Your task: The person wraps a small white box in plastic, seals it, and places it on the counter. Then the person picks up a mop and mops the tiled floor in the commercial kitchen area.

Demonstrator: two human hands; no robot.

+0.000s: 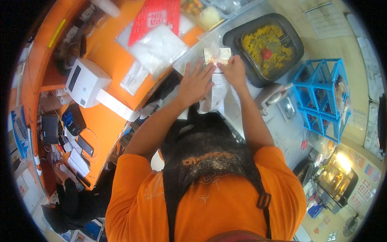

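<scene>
My left hand lies spread and flat, its fingertips at the lower edge of a small food box wrapped in clear plastic. On the box's right side my right hand has its fingers bent against the corner; whether they pinch the plastic cannot be told. A long printed paper receipt hangs from the box between both wrists. Right of the hands stands a black electric pan of yellow food with a red piece in the middle.
Clear plastic bags and a red bag lie on the orange counter, near a white label printer. Blue plastic baskets stand at right, beyond a steel container. A person in black is at lower left.
</scene>
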